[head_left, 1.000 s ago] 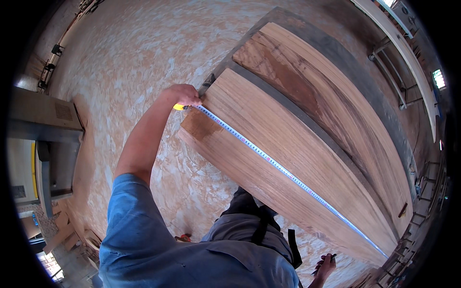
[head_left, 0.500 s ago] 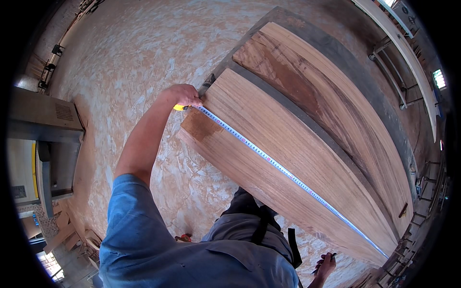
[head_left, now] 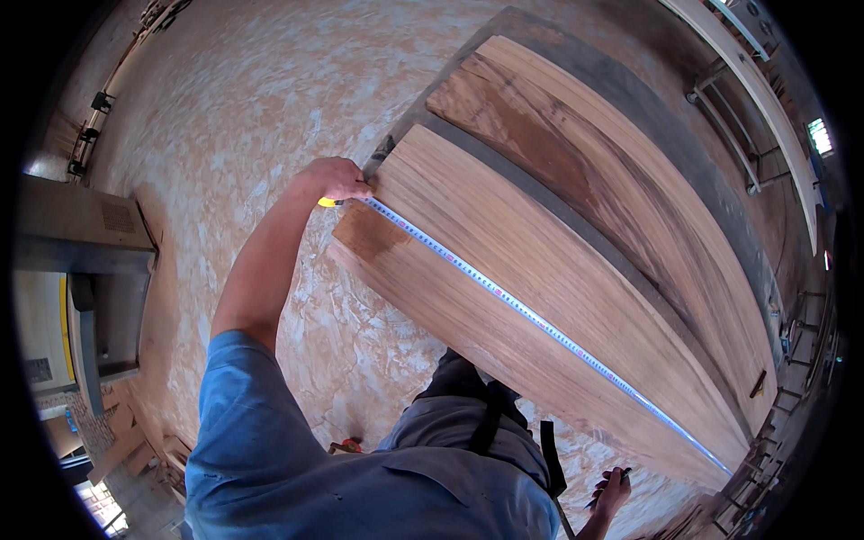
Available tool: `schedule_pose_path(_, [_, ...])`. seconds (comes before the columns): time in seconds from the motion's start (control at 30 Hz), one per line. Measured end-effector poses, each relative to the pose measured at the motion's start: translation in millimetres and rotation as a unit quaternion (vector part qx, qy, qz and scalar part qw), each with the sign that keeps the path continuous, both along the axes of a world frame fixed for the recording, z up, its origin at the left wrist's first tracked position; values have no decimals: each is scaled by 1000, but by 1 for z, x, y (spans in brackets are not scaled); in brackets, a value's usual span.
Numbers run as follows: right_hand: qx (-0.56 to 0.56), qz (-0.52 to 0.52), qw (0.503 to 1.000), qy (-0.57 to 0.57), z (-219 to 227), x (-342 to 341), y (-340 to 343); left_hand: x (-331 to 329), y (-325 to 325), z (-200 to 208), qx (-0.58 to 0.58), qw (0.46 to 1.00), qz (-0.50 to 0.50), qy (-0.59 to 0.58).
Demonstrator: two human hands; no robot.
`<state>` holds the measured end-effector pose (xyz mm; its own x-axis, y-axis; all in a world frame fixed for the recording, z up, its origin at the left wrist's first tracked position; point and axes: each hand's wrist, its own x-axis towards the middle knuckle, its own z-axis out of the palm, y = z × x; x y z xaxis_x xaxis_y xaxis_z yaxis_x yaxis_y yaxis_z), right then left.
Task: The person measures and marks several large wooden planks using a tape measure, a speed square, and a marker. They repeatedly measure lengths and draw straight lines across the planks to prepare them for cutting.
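My left hand (head_left: 340,178) is closed round a yellow tape measure (head_left: 329,202) at the near-left end of a long wooden board (head_left: 504,261). From it the blade (head_left: 540,324) runs out diagonally along the board's length to the far right end. A darker brown patch marks the board's left end. Down at the lower right, my right hand (head_left: 612,491) is closed on a small dark, pen-like object (head_left: 626,472), apart from the board. A second board (head_left: 576,162) with dark grain lies beyond the first.
Both boards rest on a dark grey worktop (head_left: 648,108). A pale panel on a wheeled metal rack (head_left: 733,135) stands at the far right. To the left is a grey machine (head_left: 85,229), with wood offcuts (head_left: 117,441) below. A small brown piece (head_left: 758,384) lies on the second board.
The view has shifted slightly, so the boards sit a little further left. My left hand still holds the tape measure at the board's end. My right hand appears slightly higher.
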<state>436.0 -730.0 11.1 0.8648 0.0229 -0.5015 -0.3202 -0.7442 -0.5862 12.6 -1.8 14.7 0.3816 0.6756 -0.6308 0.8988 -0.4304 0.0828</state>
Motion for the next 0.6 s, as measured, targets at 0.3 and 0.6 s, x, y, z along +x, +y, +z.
schedule_pose_path(0.3, [-8, -8, 1000, 7, -6, 0, -9, 1, -2, 0, 4, 1000, 13, 4])
schedule_pose_path(0.6, [-3, -25, 1000, -4, -10, 0, -12, 0, -6, 0, 23, 1000, 20, 1])
